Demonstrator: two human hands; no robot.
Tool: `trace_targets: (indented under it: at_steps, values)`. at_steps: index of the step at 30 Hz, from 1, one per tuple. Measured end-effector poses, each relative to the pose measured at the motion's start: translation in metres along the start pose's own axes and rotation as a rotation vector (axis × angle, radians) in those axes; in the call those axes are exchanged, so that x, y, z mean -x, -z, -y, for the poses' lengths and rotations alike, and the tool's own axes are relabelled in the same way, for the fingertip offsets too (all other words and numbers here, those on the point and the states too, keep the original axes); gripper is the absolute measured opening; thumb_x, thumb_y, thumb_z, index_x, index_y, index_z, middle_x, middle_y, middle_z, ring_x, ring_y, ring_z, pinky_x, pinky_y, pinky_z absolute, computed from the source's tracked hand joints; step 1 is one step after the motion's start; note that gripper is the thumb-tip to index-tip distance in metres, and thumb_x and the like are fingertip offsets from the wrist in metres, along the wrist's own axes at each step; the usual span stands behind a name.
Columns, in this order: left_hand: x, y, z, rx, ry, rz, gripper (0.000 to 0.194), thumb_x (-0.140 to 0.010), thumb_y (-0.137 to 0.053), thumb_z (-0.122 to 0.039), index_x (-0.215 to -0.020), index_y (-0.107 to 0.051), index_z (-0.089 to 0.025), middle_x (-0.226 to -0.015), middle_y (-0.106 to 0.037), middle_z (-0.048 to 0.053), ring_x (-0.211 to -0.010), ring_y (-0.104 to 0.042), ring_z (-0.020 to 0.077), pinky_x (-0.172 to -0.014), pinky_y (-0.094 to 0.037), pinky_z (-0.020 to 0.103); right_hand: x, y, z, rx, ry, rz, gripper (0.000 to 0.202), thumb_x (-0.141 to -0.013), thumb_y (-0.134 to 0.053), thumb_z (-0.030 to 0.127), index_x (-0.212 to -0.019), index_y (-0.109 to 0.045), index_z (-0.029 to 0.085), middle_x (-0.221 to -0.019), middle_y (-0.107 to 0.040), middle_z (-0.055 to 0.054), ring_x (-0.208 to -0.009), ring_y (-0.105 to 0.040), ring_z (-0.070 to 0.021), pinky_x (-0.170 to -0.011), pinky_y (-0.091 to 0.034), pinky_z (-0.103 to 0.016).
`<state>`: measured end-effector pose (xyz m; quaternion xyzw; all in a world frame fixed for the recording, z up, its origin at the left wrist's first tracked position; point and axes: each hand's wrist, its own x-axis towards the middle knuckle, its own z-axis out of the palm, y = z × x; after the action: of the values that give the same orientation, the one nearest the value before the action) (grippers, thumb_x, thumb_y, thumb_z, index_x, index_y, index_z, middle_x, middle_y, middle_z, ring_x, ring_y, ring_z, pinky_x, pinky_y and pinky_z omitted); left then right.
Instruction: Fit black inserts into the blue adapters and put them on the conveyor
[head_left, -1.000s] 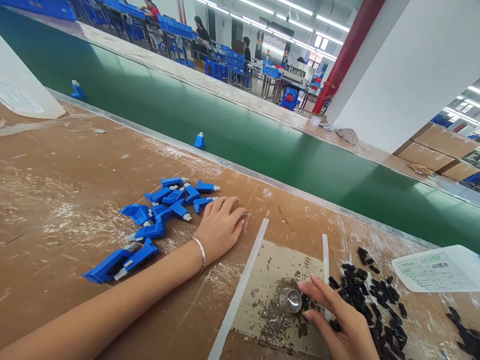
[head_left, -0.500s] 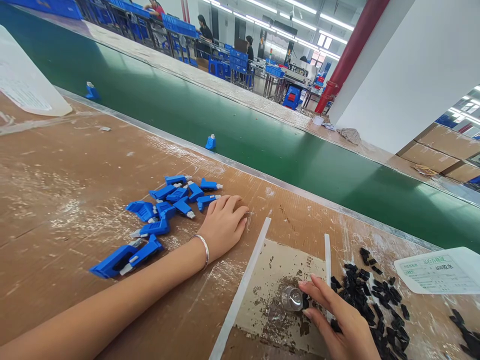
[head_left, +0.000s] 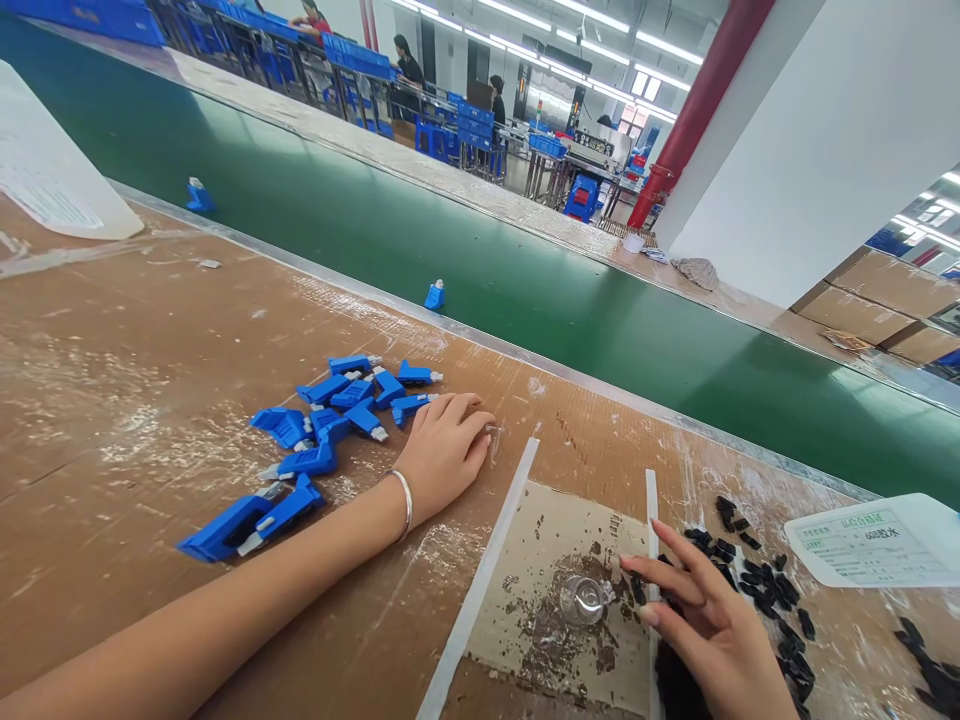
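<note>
A brown, glue-spotted tabletop [head_left: 187, 350] fills the near side, with a green conveyor belt [head_left: 525, 280] running along its far edge. Two white jugs stand out next, one at far left [head_left: 67, 170], one with a green-printed label at right [head_left: 877, 540]; both are opaque, so what they hold cannot be told. Between two white tape strips [head_left: 482, 570] lies a stained cardboard sheet [head_left: 502, 625].

The left hand [head_left: 442, 455] lies palm down, fingers loosely curled, beside a cluster of blue plastic parts [head_left: 356, 395]; whether anything is under it cannot be told. Two more blue parts stand on the belt.

The right hand [head_left: 720, 620] is over the sheet's right edge, thumb and index finger moderately spread. Left of the thumb tip, in the gap below the index fingertip, is a small black piece [head_left: 637, 588], its long axis running near to far, far end leaning left; contact is unclear. The right hand is much the nearer to it.

Just left sits a clear cup [head_left: 583, 600], contents indistinct; loose black pieces [head_left: 780, 590] scatter at right.
</note>
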<state>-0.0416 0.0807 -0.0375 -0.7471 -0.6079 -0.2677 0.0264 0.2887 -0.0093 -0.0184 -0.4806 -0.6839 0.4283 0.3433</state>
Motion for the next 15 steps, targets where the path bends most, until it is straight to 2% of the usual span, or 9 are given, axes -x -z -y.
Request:
trace_targets:
  at_steps: [3, 7, 11, 15]
  values:
    - [-0.013, 0.002, 0.001, 0.120, 0.103, -0.026, 0.027, -0.085, -0.044, -0.019, -0.099, -0.067, -0.019, -0.115, -0.064, 0.011, -0.110, -0.056, 0.0294, -0.095, -0.045, 0.047, -0.006, 0.006, 0.006, -0.455, -0.215, -0.042, 0.054, -0.083, -0.080, 0.035, -0.132, -0.057, 0.032, -0.113, -0.072, -0.007, -0.102, -0.069, -0.0184, -0.085, -0.057, -0.022]
    - [-0.055, -0.002, 0.008, 0.227, 0.295, -0.037, 0.027, -0.076, -0.048, -0.014, -0.094, -0.067, -0.017, -0.107, -0.065, 0.011, -0.107, -0.058, 0.0312, -0.099, -0.045, 0.047, -0.017, 0.008, 0.019, -0.793, -0.320, -0.151, 0.054, -0.070, -0.091, 0.029, -0.119, -0.069, 0.025, -0.106, -0.074, -0.010, -0.101, -0.070, -0.0200, -0.094, -0.053, -0.027]
    - [-0.101, -0.027, 0.015, 0.281, 0.471, -0.113, 0.034, -0.071, -0.049, -0.007, -0.101, -0.064, -0.016, -0.106, -0.064, 0.011, -0.104, -0.061, 0.0287, -0.096, -0.049, 0.043, -0.023, 0.012, 0.025, -0.893, -0.356, -0.212, 0.051, -0.065, -0.094, 0.026, -0.112, -0.073, 0.022, -0.105, -0.074, -0.010, -0.097, -0.071, -0.0189, -0.088, -0.055, -0.023]
    - [-0.122, -0.052, 0.013, 0.326, 0.603, -0.244, 0.042, -0.071, -0.047, 0.000, -0.110, -0.058, -0.012, -0.116, -0.059, 0.014, -0.116, -0.056, 0.0290, -0.104, -0.045, 0.044, -0.019, 0.014, 0.016, -0.823, -0.311, -0.188, 0.053, -0.068, -0.092, 0.030, -0.116, -0.071, 0.026, -0.105, -0.074, -0.008, -0.101, -0.070, -0.0191, -0.091, -0.054, -0.024]
